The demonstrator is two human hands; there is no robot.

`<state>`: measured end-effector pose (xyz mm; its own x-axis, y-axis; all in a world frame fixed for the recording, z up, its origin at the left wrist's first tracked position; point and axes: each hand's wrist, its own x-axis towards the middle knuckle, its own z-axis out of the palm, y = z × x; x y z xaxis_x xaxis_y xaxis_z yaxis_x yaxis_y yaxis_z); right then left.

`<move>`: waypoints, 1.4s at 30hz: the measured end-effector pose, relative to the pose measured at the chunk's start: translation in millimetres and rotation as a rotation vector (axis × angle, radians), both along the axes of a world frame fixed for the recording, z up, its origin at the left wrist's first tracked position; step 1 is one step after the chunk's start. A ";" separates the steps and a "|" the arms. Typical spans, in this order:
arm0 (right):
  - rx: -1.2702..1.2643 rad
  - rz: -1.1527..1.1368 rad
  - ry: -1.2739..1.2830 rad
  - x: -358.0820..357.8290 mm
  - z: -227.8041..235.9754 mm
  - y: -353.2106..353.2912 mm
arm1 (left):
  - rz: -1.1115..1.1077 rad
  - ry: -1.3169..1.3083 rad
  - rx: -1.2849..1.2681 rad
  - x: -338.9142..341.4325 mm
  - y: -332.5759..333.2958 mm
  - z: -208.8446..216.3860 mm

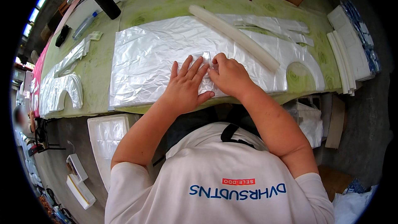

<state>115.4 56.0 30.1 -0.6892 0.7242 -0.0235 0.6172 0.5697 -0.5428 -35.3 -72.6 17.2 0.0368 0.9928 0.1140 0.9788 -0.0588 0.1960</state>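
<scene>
A wide stack of shiny whitish plastic vest bags [143,54] lies flat in front of me, its cut-out handle end to the right. On it is a small folded piece of clear plastic [206,85], between my hands. My left hand [182,86] lies flat with spread fingers, pressing on the left side of this plastic. My right hand [231,76] is closed, thumb and curled fingers pinched together at its right edge. The fingers hide part of what they grip. A long pale rod [236,37] rests slantwise across the stack, beyond my right hand.
More cut bags [62,89] lie on the green cloth [97,74] at left. A bottle [85,25] and a black cylinder [105,2] stand behind them. White packs [352,43] sit at the right edge. A white foam box [101,128] is below the table. Another person [29,122] is far left.
</scene>
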 end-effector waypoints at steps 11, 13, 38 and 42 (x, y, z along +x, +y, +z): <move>-0.112 0.083 -0.135 -9.8 17.2 14.0 | 0.043 -0.636 0.198 25.7 -48.0 -11.9; -0.083 0.112 -0.144 -9.1 18.2 11.1 | 0.168 -1.156 0.064 41.5 -75.9 -26.0; -0.746 -0.128 0.732 56.1 -39.1 -111.5 | 0.578 -1.814 0.096 85.6 -133.8 -53.7; -0.803 -0.041 0.749 57.5 -50.0 -118.8 | 0.734 -1.889 0.116 81.8 -133.3 -49.4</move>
